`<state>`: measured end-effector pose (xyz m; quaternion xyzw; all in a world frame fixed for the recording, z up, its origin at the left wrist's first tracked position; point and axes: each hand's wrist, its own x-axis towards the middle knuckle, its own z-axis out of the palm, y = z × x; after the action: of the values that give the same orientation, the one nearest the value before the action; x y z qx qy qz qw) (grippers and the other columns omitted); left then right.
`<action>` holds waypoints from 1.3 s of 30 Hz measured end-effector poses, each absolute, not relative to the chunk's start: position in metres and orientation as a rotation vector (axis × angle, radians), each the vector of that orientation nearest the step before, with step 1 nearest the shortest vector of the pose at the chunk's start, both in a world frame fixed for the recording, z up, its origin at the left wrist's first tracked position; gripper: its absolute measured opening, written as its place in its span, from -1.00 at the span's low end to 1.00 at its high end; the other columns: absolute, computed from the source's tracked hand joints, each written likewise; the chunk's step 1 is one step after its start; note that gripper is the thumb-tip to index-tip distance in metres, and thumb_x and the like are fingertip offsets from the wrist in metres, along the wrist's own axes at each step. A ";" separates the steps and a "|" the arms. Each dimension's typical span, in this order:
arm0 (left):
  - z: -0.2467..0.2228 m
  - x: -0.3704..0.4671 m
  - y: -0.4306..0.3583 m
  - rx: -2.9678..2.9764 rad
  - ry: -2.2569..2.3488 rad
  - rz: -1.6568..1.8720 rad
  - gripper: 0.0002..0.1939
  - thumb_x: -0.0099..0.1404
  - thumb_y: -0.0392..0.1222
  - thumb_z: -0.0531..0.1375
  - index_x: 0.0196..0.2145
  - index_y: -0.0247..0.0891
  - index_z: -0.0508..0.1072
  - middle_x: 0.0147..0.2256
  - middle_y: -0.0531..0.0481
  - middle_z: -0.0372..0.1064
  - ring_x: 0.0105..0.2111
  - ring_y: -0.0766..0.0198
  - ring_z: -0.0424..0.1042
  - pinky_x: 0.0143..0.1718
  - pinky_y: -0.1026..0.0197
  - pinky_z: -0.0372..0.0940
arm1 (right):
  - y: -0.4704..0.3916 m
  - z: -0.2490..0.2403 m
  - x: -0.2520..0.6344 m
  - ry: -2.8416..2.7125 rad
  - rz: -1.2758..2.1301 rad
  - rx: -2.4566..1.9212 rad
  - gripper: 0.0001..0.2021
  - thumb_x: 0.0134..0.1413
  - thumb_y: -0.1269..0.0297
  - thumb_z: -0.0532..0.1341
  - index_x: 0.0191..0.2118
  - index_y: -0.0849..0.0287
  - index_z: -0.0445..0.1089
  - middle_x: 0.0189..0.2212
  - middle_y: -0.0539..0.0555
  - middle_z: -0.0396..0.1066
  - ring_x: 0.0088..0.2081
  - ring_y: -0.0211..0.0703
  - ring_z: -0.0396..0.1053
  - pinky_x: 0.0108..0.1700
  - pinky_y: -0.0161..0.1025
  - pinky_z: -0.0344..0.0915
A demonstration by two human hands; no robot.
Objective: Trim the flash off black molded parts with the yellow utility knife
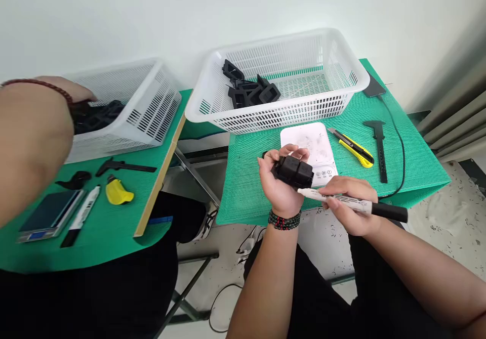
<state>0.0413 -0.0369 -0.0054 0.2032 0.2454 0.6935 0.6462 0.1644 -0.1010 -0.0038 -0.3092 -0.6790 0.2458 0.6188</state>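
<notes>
My left hand (pixel 283 184) is palm up, its fingers curled round a black molded part (pixel 293 171) with two raised blocks. My right hand (pixel 351 202) grips a white marker (pixel 353 203) with a black cap on its rear end. The marker's front tip meets or nearly meets the lower edge of the black part; I cannot tell if they touch. Just behind my hands lies a white digital scale (pixel 313 149) with dark specks on its pan.
A white basket (pixel 281 114) holding several black parts stands at the back. On the right lie a yellow utility knife (pixel 353 147), a black caliper (pixel 379 149) and a cable (pixel 400 141). At the left table, a co-worker's arm (pixel 34 136) reaches into another basket (pixel 152 101).
</notes>
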 end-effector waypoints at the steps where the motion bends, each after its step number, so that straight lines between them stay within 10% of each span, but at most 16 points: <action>1: -0.006 0.041 -0.036 0.455 0.550 1.569 -0.56 0.42 0.23 0.10 -0.41 -0.17 0.27 -0.27 -0.04 0.47 -0.30 0.17 0.54 -0.11 0.04 0.45 | -0.102 -0.004 0.165 -1.530 0.551 -0.716 -0.82 0.23 0.42 0.23 -0.12 0.14 0.54 -0.47 0.06 0.53 -0.47 -0.15 0.47 -0.43 -0.23 0.40; 7: -0.007 0.032 -0.031 0.396 0.511 1.344 -0.46 0.43 0.37 -0.03 -0.33 -0.16 0.37 -0.33 -0.05 0.42 -0.47 0.25 0.42 -0.44 0.19 0.35 | -0.104 -0.013 0.171 -1.414 0.497 -0.829 -0.85 0.27 0.28 0.24 -0.12 0.11 0.55 -0.45 0.09 0.51 -0.50 -0.12 0.45 -0.47 -0.18 0.35; 27: -0.019 0.020 -0.035 0.895 0.374 0.634 -0.03 0.17 0.59 0.09 0.26 -0.18 0.39 -0.32 -0.18 0.59 -0.49 0.10 0.53 -0.53 0.18 0.36 | -0.101 -0.007 0.183 -1.347 0.532 -0.897 -0.82 0.30 0.22 0.23 -0.31 0.09 0.55 -0.59 0.00 0.44 -0.63 -0.18 0.35 -0.59 -0.21 0.30; 39: -0.009 0.025 -0.036 0.926 0.280 0.576 0.05 0.20 0.63 -0.01 0.34 -0.22 0.27 -0.39 -0.16 0.58 -0.60 0.19 0.47 -0.55 0.19 0.34 | -0.090 -0.020 0.191 -1.311 -0.115 -1.105 -0.77 0.28 0.37 0.28 -0.02 -0.10 0.54 -0.31 0.10 0.43 -0.22 0.04 0.45 -0.13 0.05 0.47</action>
<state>0.0253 -0.0362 -0.0091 0.4391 0.1325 0.2729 0.8457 0.1910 -0.0903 -0.0199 -0.4868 -0.5777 -0.0507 0.6532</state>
